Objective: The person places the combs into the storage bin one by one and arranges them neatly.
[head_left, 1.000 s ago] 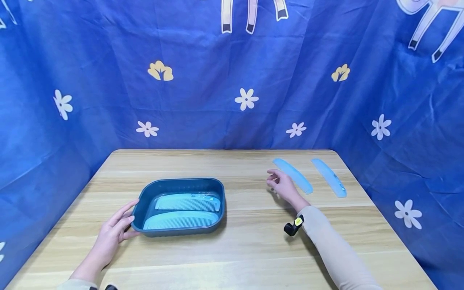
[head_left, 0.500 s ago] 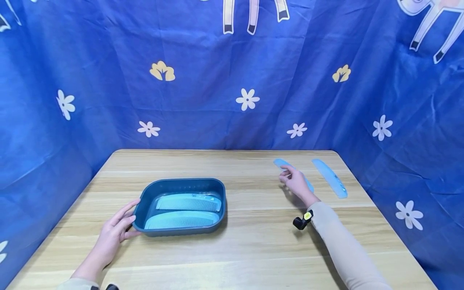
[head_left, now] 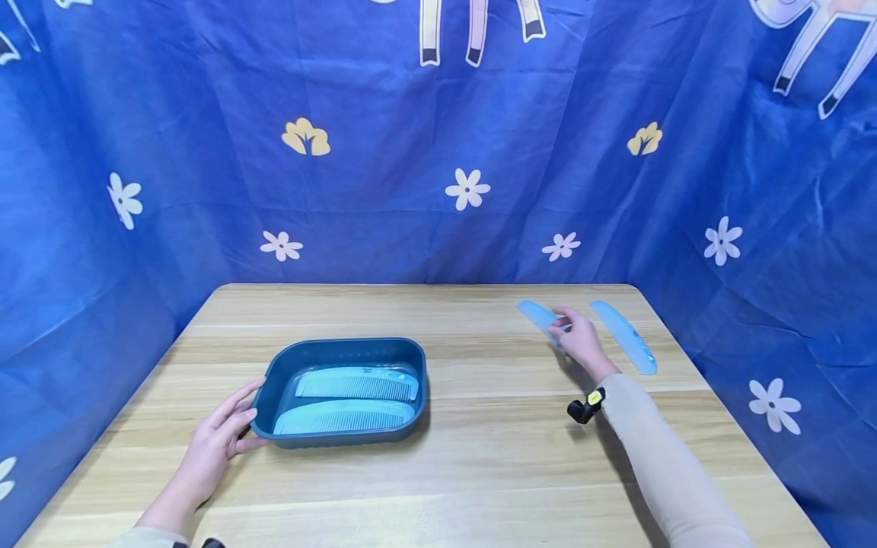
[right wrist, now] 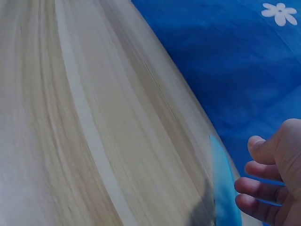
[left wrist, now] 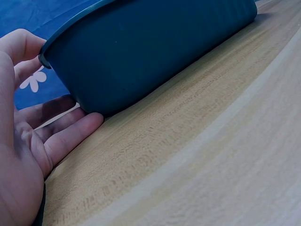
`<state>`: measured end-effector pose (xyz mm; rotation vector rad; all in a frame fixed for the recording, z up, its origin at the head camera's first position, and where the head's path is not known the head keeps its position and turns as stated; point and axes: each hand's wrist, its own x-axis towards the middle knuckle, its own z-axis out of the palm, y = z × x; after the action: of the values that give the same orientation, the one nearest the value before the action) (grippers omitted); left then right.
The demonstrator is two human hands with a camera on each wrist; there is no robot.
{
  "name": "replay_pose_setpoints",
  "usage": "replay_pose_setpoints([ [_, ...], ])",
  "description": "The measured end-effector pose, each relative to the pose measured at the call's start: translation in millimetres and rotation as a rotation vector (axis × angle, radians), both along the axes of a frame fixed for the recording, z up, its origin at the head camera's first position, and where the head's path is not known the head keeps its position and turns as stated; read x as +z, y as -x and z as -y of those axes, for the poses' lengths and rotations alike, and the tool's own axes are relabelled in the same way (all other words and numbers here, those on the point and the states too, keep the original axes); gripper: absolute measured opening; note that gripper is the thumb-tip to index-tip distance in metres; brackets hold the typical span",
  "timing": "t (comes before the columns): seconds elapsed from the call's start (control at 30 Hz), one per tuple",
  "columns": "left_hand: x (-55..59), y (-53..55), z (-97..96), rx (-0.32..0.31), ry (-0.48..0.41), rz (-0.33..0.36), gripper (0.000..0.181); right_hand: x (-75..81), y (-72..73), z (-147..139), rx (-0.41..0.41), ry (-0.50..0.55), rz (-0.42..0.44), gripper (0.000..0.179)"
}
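My left hand (head_left: 208,449) holds the left end of a dark teal plastic tub (head_left: 336,439). In the left wrist view, fingertips meet the rim and others touch the tub's lower corner. Inside the tub lie two light blue combs, a rear comb (head_left: 352,380) and a front comb (head_left: 329,417). My right hand (head_left: 581,341) is over a third blue comb (head_left: 537,312) at the back right, covering its near end. The right wrist view shows loosely bent fingers beside that comb (right wrist: 222,183), thumb apart from it; contact is unclear.
Just right of my right hand, another blue comb (head_left: 625,335) lies on the wooden table (head_left: 473,472). A blue patterned cloth (head_left: 384,183) hangs along the back and both sides of the table.
My right hand has moved right and slightly back, from left of the third comb to over it. My left hand and the tub have stayed in place.
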<state>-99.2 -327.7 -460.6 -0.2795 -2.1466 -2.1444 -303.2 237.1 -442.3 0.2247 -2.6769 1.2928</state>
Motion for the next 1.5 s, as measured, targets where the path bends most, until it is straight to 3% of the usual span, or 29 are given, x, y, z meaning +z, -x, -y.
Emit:
replay_pose_setpoints([
  [0.53,0.2,-1.4,1.0,0.005,0.007,-0.004,0.045,-2.3,11.3,-21,-0.039,-0.17,0.076,0.05],
  [1.03,1.4,-0.6,0.9,0.007,0.01,-0.007,0.046,0.8,15.1,-18,-0.039,-0.289,0.151,0.052],
  [1.5,1.0,-2.8,-1.1,0.014,0.011,0.008,0.046,-4.9,18.7,-14,-0.081,-0.362,0.154,0.059],
])
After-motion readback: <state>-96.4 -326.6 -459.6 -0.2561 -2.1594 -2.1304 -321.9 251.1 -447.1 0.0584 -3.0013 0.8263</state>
